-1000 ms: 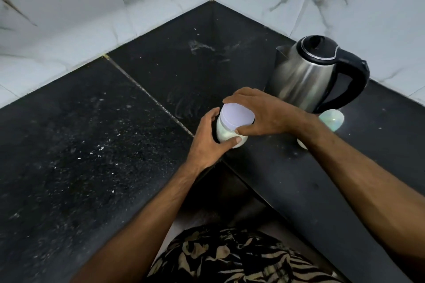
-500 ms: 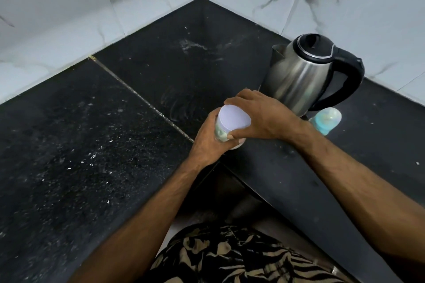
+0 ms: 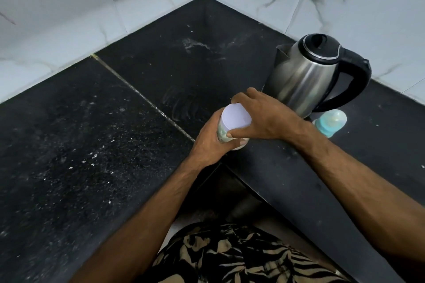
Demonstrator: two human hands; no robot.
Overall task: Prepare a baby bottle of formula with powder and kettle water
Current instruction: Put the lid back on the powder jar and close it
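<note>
Head view: left hand [image 3: 210, 145] is wrapping closed around the body of the powder jar [image 3: 232, 132], bracing it on the counter [image 3: 92, 145] while the right hand [image 3: 262, 119] is clamping its white lid [image 3: 236, 115] from above, likely to unscrew it. Just beyond the right hand the kettle [image 3: 305, 76] is waiting, and the baby bottle [image 3: 331, 122] is lying beside the right wrist, untouched.

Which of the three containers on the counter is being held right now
The white-lidded jar: left hand grips its body, right hand its lid. The kettle and baby bottle stand untouched.
</note>
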